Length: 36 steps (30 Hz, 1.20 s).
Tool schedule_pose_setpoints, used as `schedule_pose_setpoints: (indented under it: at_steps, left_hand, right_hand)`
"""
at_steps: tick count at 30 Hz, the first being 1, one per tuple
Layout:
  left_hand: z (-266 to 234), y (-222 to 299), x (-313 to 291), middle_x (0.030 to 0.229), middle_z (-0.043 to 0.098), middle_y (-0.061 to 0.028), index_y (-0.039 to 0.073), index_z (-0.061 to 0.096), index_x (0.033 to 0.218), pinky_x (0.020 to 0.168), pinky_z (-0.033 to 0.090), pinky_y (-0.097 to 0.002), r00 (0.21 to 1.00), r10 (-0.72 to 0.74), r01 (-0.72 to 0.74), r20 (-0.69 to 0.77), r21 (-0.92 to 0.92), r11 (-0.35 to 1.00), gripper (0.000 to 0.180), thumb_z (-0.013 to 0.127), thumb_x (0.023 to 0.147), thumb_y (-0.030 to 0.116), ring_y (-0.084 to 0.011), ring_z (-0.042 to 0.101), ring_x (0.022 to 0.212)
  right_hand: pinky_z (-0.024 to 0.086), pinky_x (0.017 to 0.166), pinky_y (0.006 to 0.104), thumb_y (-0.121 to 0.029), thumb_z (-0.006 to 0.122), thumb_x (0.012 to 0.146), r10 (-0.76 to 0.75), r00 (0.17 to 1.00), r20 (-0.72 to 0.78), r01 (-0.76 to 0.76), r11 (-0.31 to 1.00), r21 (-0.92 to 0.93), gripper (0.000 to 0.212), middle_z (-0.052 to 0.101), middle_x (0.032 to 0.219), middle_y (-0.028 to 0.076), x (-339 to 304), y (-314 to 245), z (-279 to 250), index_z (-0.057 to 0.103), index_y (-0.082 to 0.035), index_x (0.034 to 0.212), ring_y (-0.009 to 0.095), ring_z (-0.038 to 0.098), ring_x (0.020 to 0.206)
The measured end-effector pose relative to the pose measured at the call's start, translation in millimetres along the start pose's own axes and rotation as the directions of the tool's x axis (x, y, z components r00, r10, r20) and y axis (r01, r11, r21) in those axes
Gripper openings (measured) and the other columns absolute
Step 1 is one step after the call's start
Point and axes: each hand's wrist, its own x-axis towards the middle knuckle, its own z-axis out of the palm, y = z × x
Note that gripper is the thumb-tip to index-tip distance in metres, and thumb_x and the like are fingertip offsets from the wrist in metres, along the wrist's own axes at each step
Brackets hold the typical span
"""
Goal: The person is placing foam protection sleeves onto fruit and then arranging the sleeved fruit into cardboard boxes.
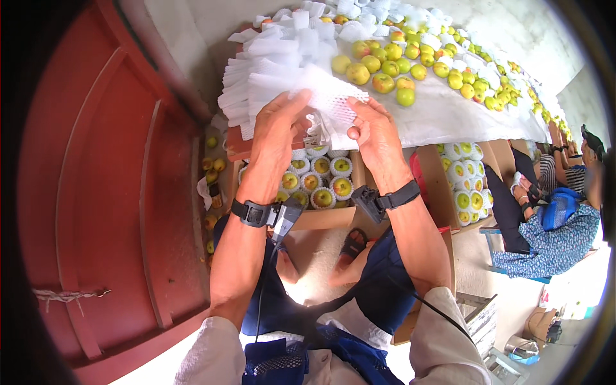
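Observation:
A white foam net sleeve (335,99) is stretched between my two hands above the table's near edge. My left hand (277,127) pinches its left side between thumb and fingers. The right side is gripped by my right hand (377,131), thumb and forefinger on the mesh. Just beyond lies a heap of white foam nets (273,58), stacked flat and overlapping. Loose yellow-green apples (383,83) with red blush rest on the white-covered table (443,122) to the right. Below my hands, an open cardboard box (324,220) holds several apples in foam nets (342,187).
Another box of netted apples (476,201) stands to the right. Farther right sits a person in a blue patterned top (558,240). A red door (109,192) fills the left side, with loose apples (212,164) on the floor beside it. Both my wrists wear strapped devices with cables.

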Motion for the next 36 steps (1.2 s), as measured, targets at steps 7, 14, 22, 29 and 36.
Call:
schedule_pose_setpoints:
  at_steps: [7, 14, 22, 29, 36]
  left_hand:
    - [0, -1, -3, 0.105, 0.069, -0.0019, 0.006, 0.069, 0.111, 0.075, 0.047, -0.0257, 0.994, -0.097, 0.092, 0.055, 0.081, 0.992, 0.025, 0.068, 0.096, 0.025, -0.0119, 0.063, 0.094]
    - [8, 11, -4, 0.112, 0.07, -0.0101, 0.002, 0.063, 0.124, 0.083, 0.049, -0.029, 0.968, -0.168, 0.179, 0.185, -0.046, 0.983, 0.048, 0.056, 0.102, 0.043, -0.0185, 0.066, 0.1]
    - [20, -5, -7, 0.116, 0.07, -0.0086, 0.002, 0.065, 0.123, 0.086, 0.047, -0.0286, 0.956, -0.106, 0.094, 0.274, 0.058, 0.994, 0.04, 0.062, 0.099, 0.033, -0.0174, 0.065, 0.108]
    - [20, -6, -8, 0.119, 0.067, -0.006, 0.003, 0.063, 0.128, 0.091, 0.044, -0.0295, 0.913, -0.159, 0.13, 0.375, 0.1, 0.986, 0.045, 0.069, 0.095, 0.033, -0.0144, 0.059, 0.112]
    - [6, -5, -6, 0.116, 0.065, -0.004, 0.0, 0.061, 0.13, 0.09, 0.043, -0.0283, 0.909, -0.172, 0.167, 0.38, 0.047, 0.985, 0.05, 0.074, 0.089, 0.026, -0.0123, 0.057, 0.105]
  right_hand:
    - [0.035, 0.055, 0.0236, -0.011, 0.069, 0.089, 0.014, 1.0, 0.014, -0.014, 1.0, 0.017, 0.017, 0.066, 0.099, 0.001, 1, -10, -5, 0.064, -0.006, 0.105, 0.008, 0.056, 0.08]
    - [0.038, 0.058, 0.027, -0.014, 0.065, 0.09, 0.032, 0.999, 0.04, -0.037, 0.991, 0.128, 0.018, 0.066, 0.104, 0.0, 11, -23, -38, 0.06, -0.009, 0.107, 0.011, 0.059, 0.089]
    - [0.05, 0.071, 0.0373, -0.015, 0.06, 0.092, -0.293, 0.91, 0.292, 0.413, 0.605, -0.681, 0.026, 0.066, 0.105, 0.002, 15, -26, -59, 0.059, -0.008, 0.117, 0.018, 0.063, 0.096]
    - [0.048, 0.068, 0.0383, -0.028, 0.043, 0.1, 0.007, 0.954, 0.298, -0.042, 0.993, 0.112, 0.038, 0.064, 0.116, 0.013, 5, -22, -52, 0.056, -0.003, 0.126, 0.026, 0.061, 0.097]
    - [0.054, 0.087, 0.0383, -0.013, 0.047, 0.102, 0.145, 0.94, 0.308, -0.241, 0.923, 0.299, 0.027, 0.064, 0.113, 0.014, -2, -20, -27, 0.055, 0.003, 0.122, 0.027, 0.064, 0.101]
